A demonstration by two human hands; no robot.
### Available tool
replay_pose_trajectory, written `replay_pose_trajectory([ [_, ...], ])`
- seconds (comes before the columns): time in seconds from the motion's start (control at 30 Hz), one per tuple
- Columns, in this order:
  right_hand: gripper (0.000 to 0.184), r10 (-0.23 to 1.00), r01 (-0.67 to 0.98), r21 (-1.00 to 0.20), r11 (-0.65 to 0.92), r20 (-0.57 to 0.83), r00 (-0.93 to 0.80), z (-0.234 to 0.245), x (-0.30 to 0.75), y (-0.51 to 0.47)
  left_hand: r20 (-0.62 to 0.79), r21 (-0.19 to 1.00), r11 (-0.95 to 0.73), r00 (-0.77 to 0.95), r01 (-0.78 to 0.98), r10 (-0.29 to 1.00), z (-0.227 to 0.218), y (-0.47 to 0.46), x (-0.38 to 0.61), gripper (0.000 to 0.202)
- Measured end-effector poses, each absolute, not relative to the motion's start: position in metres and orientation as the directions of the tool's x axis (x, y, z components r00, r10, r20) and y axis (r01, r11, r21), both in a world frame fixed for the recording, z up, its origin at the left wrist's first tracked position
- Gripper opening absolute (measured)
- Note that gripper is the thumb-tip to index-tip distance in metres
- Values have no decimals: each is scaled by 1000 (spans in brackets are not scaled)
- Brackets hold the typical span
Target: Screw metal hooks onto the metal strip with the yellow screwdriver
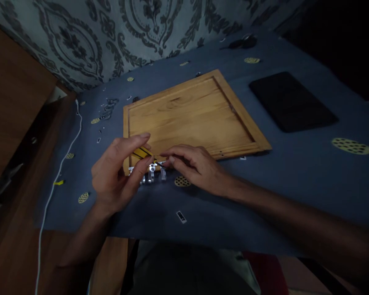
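A wooden cabinet door (184, 110) with a raised frame lies flat on the cloth-covered table. At its near left edge sits a shiny metal hinge (152, 168), partly covered by my fingers. My left hand (117, 172) grips a small screwdriver (143, 153) by its yellow and black handle, and the dark shaft points down to the right over the hinge. The fingers of my right hand (199, 168) are pinched together by the screwdriver's tip. Whatever may be between those fingertips is too small to make out.
To the right lies a flat black rectangular object (292, 100). Loose metal hardware (109, 108) is scattered left of the door. A white cable (61, 164) runs down the table's left side. Dark-handled items (242, 42) lie by the patterned wall.
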State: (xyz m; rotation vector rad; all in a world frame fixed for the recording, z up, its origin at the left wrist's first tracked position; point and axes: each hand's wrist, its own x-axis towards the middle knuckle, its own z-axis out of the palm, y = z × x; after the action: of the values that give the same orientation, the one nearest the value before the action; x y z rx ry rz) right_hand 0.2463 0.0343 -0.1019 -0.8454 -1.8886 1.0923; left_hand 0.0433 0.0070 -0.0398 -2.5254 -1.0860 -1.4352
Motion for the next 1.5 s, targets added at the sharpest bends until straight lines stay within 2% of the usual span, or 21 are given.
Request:
replay_pose_trajectory([
  [0.1, 30, 835, 153, -899, 411, 304, -459, -102, 246, 34, 767, 307, -740, 304, 599, 565, -42, 7, 43, 50],
  [0.3, 28, 834, 157, -899, 409, 298, -465, -102, 245, 33, 781, 323, -740, 275, 590, 561, -40, 9, 42, 37],
  [0.43, 28, 828, 163, -893, 420, 303, -472, -102, 245, 34, 817, 251, -740, 274, 625, 508, -38, 8, 44, 44],
  [0.7, 29, 823, 171, -888, 427, 303, -481, -100, 245, 34, 801, 256, -693, 254, 674, 543, -35, 3, 46, 43],
  [1.0, 27, 829, 165, -897, 410, 291, -477, -102, 246, 34, 785, 299, -689, 240, 660, 571, -33, 2, 47, 42],
  [1.2, 33, 851, 145, -915, 376, 279, -444, -104, 245, 33, 823, 379, -699, 124, 606, 554, -29, 2, 45, 36],
  [1.5, 31, 834, 152, -904, 400, 290, -469, -103, 245, 34, 791, 336, -689, 204, 642, 577, -36, 4, 45, 38],
])
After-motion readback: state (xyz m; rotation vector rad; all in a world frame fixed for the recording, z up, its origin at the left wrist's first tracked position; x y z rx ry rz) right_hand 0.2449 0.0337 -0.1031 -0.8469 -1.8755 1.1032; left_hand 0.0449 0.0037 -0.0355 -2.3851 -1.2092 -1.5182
